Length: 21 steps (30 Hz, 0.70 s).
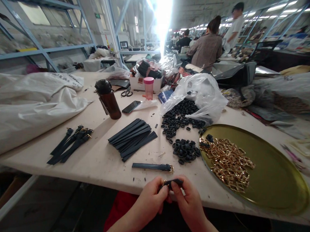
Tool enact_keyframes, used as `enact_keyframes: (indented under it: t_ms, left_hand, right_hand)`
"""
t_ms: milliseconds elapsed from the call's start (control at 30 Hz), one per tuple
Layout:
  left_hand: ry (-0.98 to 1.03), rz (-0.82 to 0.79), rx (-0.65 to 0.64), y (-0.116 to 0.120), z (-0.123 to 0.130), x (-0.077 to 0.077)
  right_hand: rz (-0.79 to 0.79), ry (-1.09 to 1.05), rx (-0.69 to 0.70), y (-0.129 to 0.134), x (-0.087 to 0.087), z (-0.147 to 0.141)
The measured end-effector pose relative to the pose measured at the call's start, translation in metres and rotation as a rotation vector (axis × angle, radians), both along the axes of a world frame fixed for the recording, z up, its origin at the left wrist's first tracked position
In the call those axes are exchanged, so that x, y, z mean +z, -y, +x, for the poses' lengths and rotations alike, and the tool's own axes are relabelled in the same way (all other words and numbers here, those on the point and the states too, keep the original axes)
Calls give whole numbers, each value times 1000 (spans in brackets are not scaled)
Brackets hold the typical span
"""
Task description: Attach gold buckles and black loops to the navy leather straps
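Dark watch strap (171, 183) is pinched firmly between the fingers (178, 189) of the left hand (150, 201) and right hand (188, 202), held up off the desk (100, 169), close to the body for fine work. Gold buckles (227, 162) are heaped on a brass tray (280, 182), and black loops (185, 150) are kept just beside it, within easy reach.

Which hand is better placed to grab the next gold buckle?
Right, probably: the right hand sits nearer the metal tray of gold buckles, though it shares the dark strap with the left hand.
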<state>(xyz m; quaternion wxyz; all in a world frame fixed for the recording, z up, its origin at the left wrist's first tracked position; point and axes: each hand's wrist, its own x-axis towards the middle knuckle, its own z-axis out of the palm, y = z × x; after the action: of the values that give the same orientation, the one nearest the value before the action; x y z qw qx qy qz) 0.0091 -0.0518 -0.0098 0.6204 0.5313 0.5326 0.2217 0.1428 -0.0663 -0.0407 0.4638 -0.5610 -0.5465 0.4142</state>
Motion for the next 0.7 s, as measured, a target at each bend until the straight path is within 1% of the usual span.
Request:
enact_keyframes:
  t_ms: [67, 167, 267, 333, 367, 433, 500, 567, 633, 700]
  left_hand:
    - [-66, 70, 1, 2, -2, -1]
    - [-163, 135, -57, 3, -8, 4]
    - [-185, 119, -155, 2, -15, 17]
    - [-181, 95, -199, 1, -18, 23]
    - [-178, 90, -205, 0, -19, 23]
    - [-162, 78, -193, -3, -20, 20]
    - [-139, 32, -158, -6, -20, 12]
    - [-112, 13, -102, -8, -19, 6]
    - [-97, 78, -63, -9, -19, 5]
    - [-95, 170, -103, -10, -18, 9]
  right_hand:
    - [-53, -48, 44, 0, -2, 1]
    - [-222, -225, 89, -2, -3, 3]
    - [-354, -378, 162, -4, 0, 4]
    - [-393, -413, 219, -3, 2, 5]
    - [-388, -401, 232, -2, 4, 5]
    - [-328, -320, 235, 0, 7, 4]
    - [-252, -200, 242, 1, 10, 4]
    - [-213, -116, 284, 0, 13, 6]
    - [-211, -92, 365, -6, 18, 13]
    - [-176, -39, 401, -20, 23, 22]
